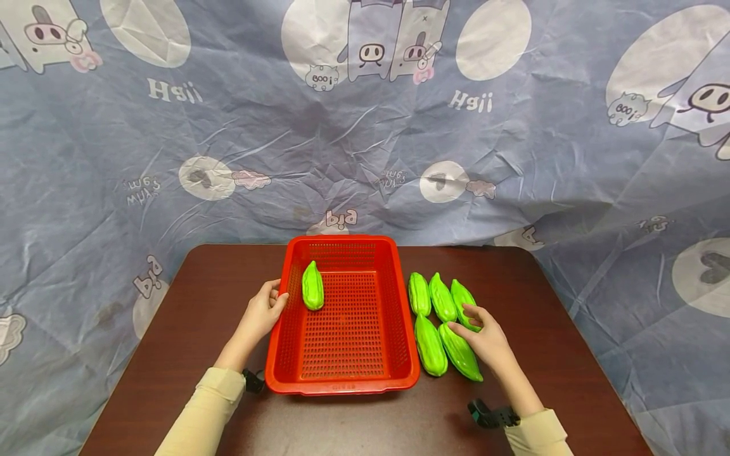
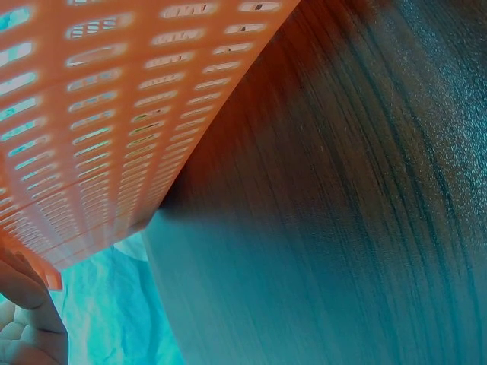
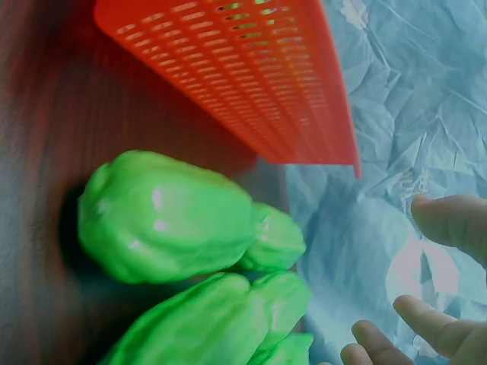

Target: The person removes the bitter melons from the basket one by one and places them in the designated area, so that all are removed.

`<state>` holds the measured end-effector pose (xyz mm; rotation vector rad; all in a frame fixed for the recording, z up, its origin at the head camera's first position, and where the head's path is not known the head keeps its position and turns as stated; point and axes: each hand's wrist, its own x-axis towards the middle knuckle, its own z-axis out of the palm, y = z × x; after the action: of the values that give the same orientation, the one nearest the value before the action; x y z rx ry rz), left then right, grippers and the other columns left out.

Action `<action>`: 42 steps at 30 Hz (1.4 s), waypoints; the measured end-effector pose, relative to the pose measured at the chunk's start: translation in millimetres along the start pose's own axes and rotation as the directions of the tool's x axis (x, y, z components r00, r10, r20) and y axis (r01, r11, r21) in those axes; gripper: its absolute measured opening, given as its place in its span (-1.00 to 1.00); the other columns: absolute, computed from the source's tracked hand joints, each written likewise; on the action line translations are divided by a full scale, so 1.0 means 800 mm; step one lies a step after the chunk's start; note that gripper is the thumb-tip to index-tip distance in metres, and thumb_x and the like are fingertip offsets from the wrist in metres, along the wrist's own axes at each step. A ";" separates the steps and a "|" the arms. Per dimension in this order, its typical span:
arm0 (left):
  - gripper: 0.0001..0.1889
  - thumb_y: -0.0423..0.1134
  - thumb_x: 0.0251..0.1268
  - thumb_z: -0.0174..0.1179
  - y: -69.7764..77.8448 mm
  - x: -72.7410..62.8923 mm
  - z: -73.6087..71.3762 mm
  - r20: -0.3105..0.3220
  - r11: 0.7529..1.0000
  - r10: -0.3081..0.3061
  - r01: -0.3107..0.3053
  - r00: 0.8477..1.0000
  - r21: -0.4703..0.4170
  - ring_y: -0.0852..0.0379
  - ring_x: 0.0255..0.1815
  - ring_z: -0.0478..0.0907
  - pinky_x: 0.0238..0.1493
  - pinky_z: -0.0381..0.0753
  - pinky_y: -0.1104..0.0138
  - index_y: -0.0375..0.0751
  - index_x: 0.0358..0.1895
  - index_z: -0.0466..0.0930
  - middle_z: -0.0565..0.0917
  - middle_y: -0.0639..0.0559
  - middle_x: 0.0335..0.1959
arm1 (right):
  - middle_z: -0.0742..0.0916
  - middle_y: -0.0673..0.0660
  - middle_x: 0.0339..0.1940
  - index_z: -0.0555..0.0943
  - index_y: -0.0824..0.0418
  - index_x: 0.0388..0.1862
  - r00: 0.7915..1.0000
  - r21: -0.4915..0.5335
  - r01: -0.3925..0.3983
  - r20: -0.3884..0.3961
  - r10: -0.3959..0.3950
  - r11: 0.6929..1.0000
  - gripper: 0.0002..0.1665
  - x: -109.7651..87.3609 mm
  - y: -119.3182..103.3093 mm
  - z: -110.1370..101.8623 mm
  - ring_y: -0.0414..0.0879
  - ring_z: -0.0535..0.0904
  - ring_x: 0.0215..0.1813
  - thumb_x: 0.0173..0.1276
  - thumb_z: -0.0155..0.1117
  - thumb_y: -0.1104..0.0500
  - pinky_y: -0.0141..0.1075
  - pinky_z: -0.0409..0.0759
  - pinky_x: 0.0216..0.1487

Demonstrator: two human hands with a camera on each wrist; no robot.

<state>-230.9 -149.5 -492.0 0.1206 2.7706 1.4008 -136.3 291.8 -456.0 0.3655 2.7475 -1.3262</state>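
Observation:
A red plastic basket (image 1: 343,387) stands on the table, one glossy green bitter melon (image 1: 312,286) lying inside at its left. My left hand (image 1: 267,309) grips the basket's left rim, with the thumb over the edge; the left wrist view shows curled fingers (image 2: 30,319) at the rim. To the right of the basket lie several more bitter melons in two rows, among them a front left one (image 1: 431,347) and a front right one (image 1: 461,352). Over the right-hand melons hovers my right hand (image 1: 486,334), thumb and fingers apart, holding nothing. In the right wrist view, a bitter melon (image 3: 163,217) sits below it.
The dark brown table (image 1: 353,424) has rounded back corners. A blue-grey patterned cloth (image 1: 319,139) hangs behind it and down its sides. Each wrist wears a black strap, such as the right one (image 1: 493,415).

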 end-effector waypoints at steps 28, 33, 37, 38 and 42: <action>-0.48 -0.19 0.51 0.05 0.002 -0.001 0.000 -0.013 1.000 0.001 -0.001 1.000 0.011 0.03 -0.26 0.59 -0.29 0.60 0.28 -0.38 0.40 0.25 0.59 -0.20 -0.16 | 0.47 0.26 0.39 0.31 0.17 0.46 0.984 0.217 0.159 0.045 -0.173 0.963 -0.18 0.024 -0.097 0.055 0.18 0.35 0.39 0.29 0.41 0.05 0.05 0.44 0.30; -0.49 -0.23 0.48 0.07 0.003 -0.003 0.002 -0.039 0.999 0.043 -0.043 0.998 0.004 0.05 -0.31 0.58 -0.35 0.59 0.29 -0.44 0.36 0.27 0.59 -0.20 -0.21 | 0.47 0.27 0.39 0.31 0.21 0.46 0.977 0.232 0.185 0.059 -0.204 0.955 -0.18 0.025 -0.114 0.068 0.20 0.36 0.36 0.29 0.41 0.08 0.07 0.43 0.28; -0.50 -0.23 0.49 0.07 0.003 -0.004 0.002 -0.042 0.999 0.040 -0.040 0.998 0.002 0.05 -0.30 0.58 -0.33 0.59 0.28 -0.44 0.36 0.28 0.59 -0.20 -0.21 | 0.47 0.27 0.37 0.32 0.21 0.45 0.972 0.246 0.204 0.064 -0.226 0.948 -0.19 0.026 -0.125 0.079 0.20 0.37 0.35 0.28 0.42 0.08 0.08 0.42 0.29; -0.50 -0.23 0.49 0.07 0.003 -0.003 0.001 -0.039 0.999 0.034 -0.034 0.999 0.002 0.04 -0.29 0.58 -0.32 0.59 0.28 -0.43 0.36 0.28 0.59 -0.21 -0.20 | 0.48 0.27 0.37 0.32 0.20 0.45 0.971 0.250 0.208 0.065 -0.231 0.946 -0.19 0.027 -0.127 0.082 0.21 0.36 0.36 0.28 0.42 0.09 0.08 0.41 0.30; -0.49 -0.21 0.52 0.05 0.003 -0.002 0.001 -0.015 1.000 -0.005 0.005 1.000 0.003 0.04 -0.26 0.59 -0.28 0.59 0.27 -0.38 0.40 0.26 0.60 -0.20 -0.15 | 0.48 0.26 0.36 0.32 0.16 0.45 0.969 0.262 0.206 0.080 -0.234 0.943 -0.20 0.028 -0.135 0.092 0.21 0.36 0.35 0.28 0.42 0.09 0.07 0.38 0.33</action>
<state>-228.9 -148.1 -490.5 0.1032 2.7835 1.4020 -186.9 174.0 -423.6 -0.0066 2.5936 -1.7012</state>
